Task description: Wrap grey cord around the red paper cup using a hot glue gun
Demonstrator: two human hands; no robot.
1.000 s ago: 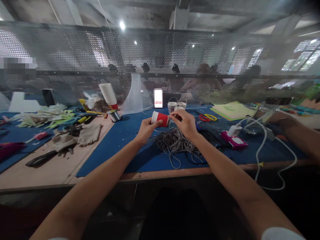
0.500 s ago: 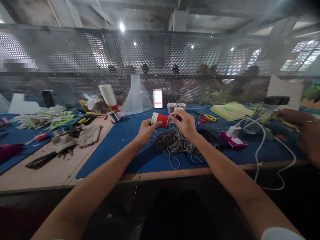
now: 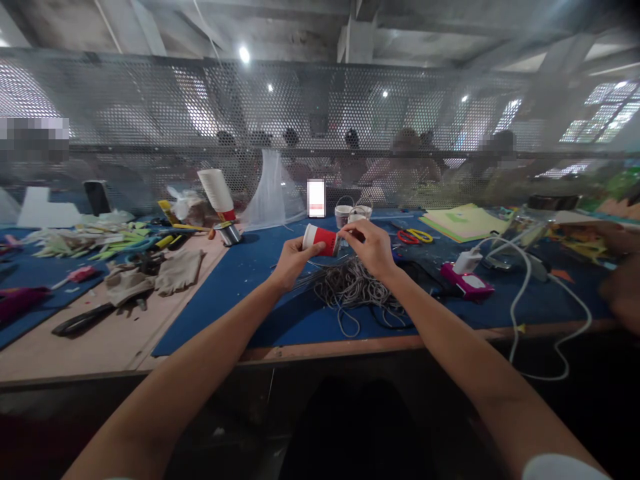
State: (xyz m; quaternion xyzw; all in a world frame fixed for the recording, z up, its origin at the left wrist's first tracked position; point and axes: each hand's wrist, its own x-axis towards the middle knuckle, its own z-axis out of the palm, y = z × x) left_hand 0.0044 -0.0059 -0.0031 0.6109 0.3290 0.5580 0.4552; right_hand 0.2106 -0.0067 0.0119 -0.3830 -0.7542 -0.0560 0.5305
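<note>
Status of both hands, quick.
Left hand: closed, holding the red-and-white cup.
Right hand: pinched closed by the cup's red end; whether holding anything, cannot tell.

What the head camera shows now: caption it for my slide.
Left hand holding a tilted red-and-white paper cup, right hand close to its red end, near tangled gray cord.

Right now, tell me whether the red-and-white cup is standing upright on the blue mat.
No, the left hand holds the red-and-white cup tipped sideways above the blue mat.
</note>
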